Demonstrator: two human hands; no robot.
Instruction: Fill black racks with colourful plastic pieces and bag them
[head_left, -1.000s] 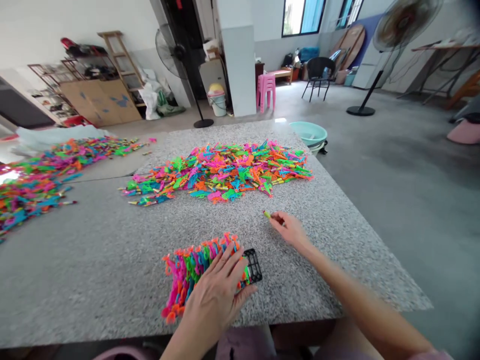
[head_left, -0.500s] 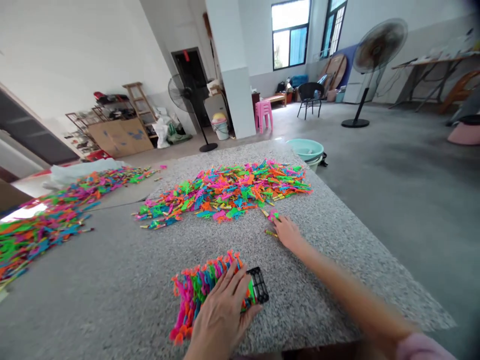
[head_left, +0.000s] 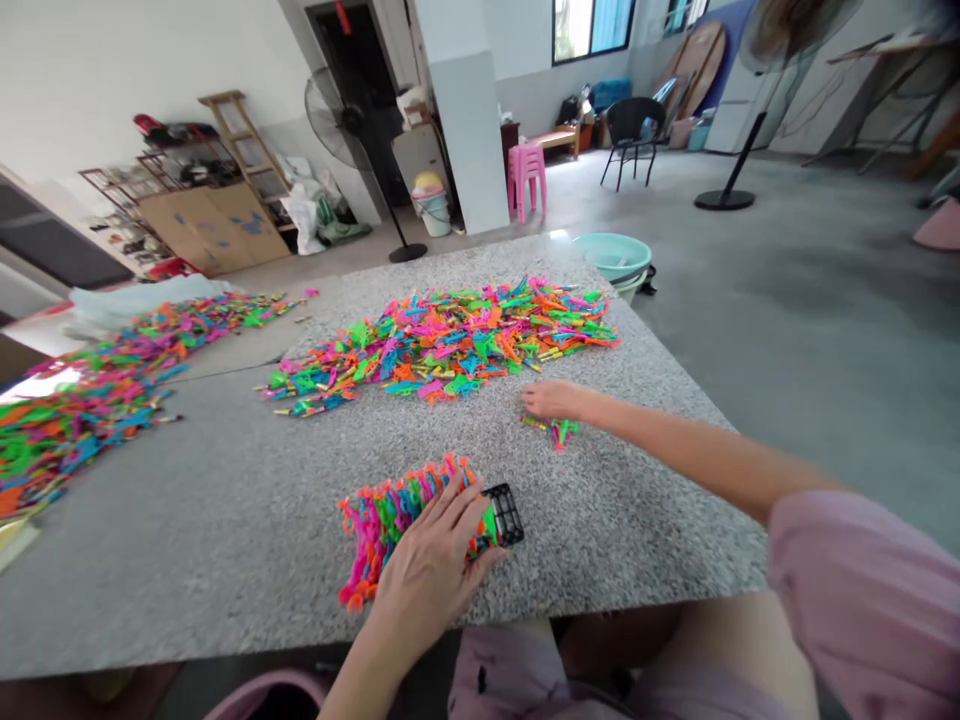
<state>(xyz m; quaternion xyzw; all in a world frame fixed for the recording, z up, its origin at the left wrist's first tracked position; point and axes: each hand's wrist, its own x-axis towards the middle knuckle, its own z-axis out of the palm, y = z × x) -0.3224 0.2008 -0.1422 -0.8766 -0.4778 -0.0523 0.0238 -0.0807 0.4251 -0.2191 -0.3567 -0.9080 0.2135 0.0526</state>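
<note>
My left hand (head_left: 433, 545) lies over a row of bright plastic toy pieces (head_left: 382, 525) with orange, cup-like ends, packed side by side. Its fingers stretch across the row and its thumb is on the near side, holding it down. A black plastic rack (head_left: 504, 514) sticks out at the row's right end; the palm hides part of it. Farther up the table, my right hand (head_left: 556, 399) is low at the stone surface with its fingers bent together; whatever is in them is hidden. Just below its wrist lie a few loose green and pink pieces (head_left: 562, 430).
A wide heap of mixed plastic pieces (head_left: 457, 345) spreads beyond my hands. Another heap (head_left: 90, 400) lies at the left beside a pale plastic bag (head_left: 146, 305). A turquoise basin (head_left: 615, 257) stands past the table's far right edge. A pink bucket (head_left: 274, 690) is below the front edge.
My right hand has left the pink and green piece it was touching; pieces now lie below the wrist, and its fingers have drawn together. The left hand stays on the row. The view has tilted down.
</note>
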